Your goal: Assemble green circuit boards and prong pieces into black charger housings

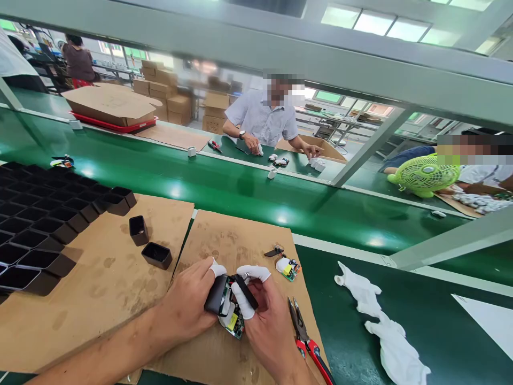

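Note:
My left hand [192, 294], with a white finger cot on one finger, is closed around a black plastic housing [216, 295]. Between my hands sits a circuit board [233, 323] with a yellow component, partly under the housing. My right hand [266, 310] wears white cots on thumb and forefinger and pinches a flat black end cap [246, 291] beside the housing's open end. Whether wires join cap and board is hard to see. Another circuit board [287, 267] with a black piece attached lies beyond my right hand. Red-handled long-nose pliers [304, 337] rest to its right.
Many open black housings [44, 219] stand in rows at left; two loose housings [156, 255] lie nearer. Cardboard sheets [108, 278] cover the bench. White gloves [385, 321] lie at right. Beyond the green conveyor belt [224, 192], a co-worker [264, 120] handles white parts. A green fan [427, 174] stands right.

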A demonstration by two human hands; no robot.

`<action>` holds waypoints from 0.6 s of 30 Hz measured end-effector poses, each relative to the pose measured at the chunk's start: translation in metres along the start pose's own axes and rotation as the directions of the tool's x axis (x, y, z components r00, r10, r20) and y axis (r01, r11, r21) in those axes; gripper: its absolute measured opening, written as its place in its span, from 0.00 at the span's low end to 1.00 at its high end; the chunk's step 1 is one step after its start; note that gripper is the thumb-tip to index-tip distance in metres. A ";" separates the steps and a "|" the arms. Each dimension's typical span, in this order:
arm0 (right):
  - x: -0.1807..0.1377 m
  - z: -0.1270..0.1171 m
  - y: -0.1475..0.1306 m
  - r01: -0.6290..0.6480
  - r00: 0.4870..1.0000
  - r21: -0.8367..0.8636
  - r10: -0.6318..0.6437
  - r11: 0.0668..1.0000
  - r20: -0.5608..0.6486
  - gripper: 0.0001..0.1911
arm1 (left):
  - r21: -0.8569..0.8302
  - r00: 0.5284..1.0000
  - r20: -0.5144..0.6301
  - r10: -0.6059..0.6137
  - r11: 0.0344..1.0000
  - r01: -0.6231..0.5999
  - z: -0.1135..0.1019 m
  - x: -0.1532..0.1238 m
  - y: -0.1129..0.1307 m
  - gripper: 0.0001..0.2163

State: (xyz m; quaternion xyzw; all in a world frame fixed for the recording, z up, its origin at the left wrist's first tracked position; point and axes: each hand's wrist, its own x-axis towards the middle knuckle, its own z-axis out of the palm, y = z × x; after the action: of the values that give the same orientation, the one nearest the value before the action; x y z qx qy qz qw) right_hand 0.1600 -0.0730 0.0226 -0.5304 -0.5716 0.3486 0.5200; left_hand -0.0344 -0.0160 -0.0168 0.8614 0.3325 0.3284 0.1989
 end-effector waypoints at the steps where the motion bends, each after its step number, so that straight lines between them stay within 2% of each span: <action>1: -0.001 0.000 0.001 0.001 1.000 -0.006 -0.001 1.000 -0.006 0.09 | -0.001 1.000 0.000 0.002 1.000 -0.002 0.000 0.000 0.000 0.22; 6: -0.001 0.002 0.005 -0.001 1.000 -0.020 0.001 1.000 -0.001 0.12 | -0.018 0.999 0.006 -0.031 0.999 0.032 0.005 -0.001 -0.002 0.19; 10: 0.006 -0.005 0.008 0.014 0.998 -0.079 -0.010 0.997 0.056 0.11 | -0.051 0.992 -0.008 -0.127 0.991 0.127 0.006 0.001 -0.001 0.19; 13: 0.009 -0.014 0.006 0.187 0.982 -0.288 -0.173 0.939 0.073 0.14 | -0.105 0.979 -0.002 -0.202 0.974 0.201 -0.001 0.006 0.004 0.15; 15: 0.009 -0.019 0.002 0.336 0.941 -0.435 -0.318 0.836 0.115 0.18 | -0.154 0.968 0.012 -0.251 0.956 0.250 -0.008 0.010 0.008 0.12; 18: 0.007 -0.025 -0.009 0.483 0.866 -0.494 -0.479 0.723 0.145 0.15 | -0.234 0.943 0.044 -0.330 0.914 0.331 -0.018 0.013 0.013 0.11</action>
State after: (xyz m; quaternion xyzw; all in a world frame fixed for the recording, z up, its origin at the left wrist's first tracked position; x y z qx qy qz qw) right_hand 0.1830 -0.0723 0.0378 -0.4818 -0.7630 0.0379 0.4292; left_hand -0.0334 -0.0136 0.0088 0.7632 0.4311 0.3260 0.3542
